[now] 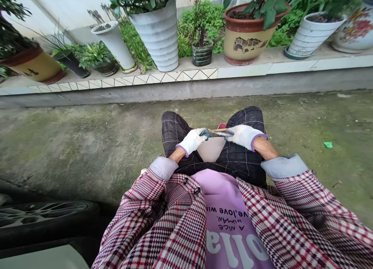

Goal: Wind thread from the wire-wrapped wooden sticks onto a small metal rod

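Potted plants on tiled ledge

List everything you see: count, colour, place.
Slim item: one, silvery, held centre
Thin stick: one, yellowish, alongside it
Small item: one, red, beyond stick
Ledge: one, grey, ahead
Pots: nine, white, yellow, dark, on ledge
Plants: many, green, around pots
Wall: one, white, behind
Ground: one, greenish, below
Scrap: one, green, ground right
Wheel: one, dark, lower left
Panel: one, pale, bottom left
Unclear surface: one, beige, centre
Jacket, shirt, trousers: one each, checked, purple, dark, worn
Left hand, right hand: two, white gloves, centre
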A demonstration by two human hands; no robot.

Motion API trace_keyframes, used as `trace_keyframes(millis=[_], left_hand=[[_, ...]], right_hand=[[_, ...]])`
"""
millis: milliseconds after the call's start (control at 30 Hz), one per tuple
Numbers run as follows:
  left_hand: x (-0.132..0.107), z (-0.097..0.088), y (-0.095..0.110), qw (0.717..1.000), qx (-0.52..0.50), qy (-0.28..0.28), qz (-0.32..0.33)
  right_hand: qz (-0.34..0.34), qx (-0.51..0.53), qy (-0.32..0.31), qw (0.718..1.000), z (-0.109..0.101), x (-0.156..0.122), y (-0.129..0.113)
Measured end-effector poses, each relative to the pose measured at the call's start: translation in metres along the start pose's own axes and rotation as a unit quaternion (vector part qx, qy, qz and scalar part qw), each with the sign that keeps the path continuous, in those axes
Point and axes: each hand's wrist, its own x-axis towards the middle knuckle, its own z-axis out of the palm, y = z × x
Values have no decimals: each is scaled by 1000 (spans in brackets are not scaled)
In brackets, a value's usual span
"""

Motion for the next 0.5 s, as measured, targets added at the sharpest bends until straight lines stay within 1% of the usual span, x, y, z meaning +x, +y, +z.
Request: trace_keyframes(millis=[100,167,233,300,333,367,400,433,467,500], left_hand=[[1,4,-3,998,-56,-1,-6],[2,7,-4,996,-93,-8,-7],[3,8,-5,994,-111,-12,-14],[2,9,-5,993,-116,-17,-19],[1,9,-5,993,-117,-21,-19],[1,9,-5,992,-119,-23,-16],[0,9,-5,993,-119,-26,-13],[0,9,-6,993,-115,-28,-9],[0,8,-7,994,-106,-25,-8],[0,7,-8,995,-95,-20,-8]], right_hand=[[10,-2,80,997,-7,1,7],[16,20,123,992,-8,2,10],[22,65,161,985,-7,3,11],[13,160,187,969,-7,2,11],[4,230,183,956,-8,0,9],[-4,306,167,937,-9,-2,7],[-12,376,136,916,-10,-5,5],[-19,430,97,898,-12,-9,2],[-28,460,52,886,-12,-12,-1],[-40,468,3,883,-13,-15,-4]])
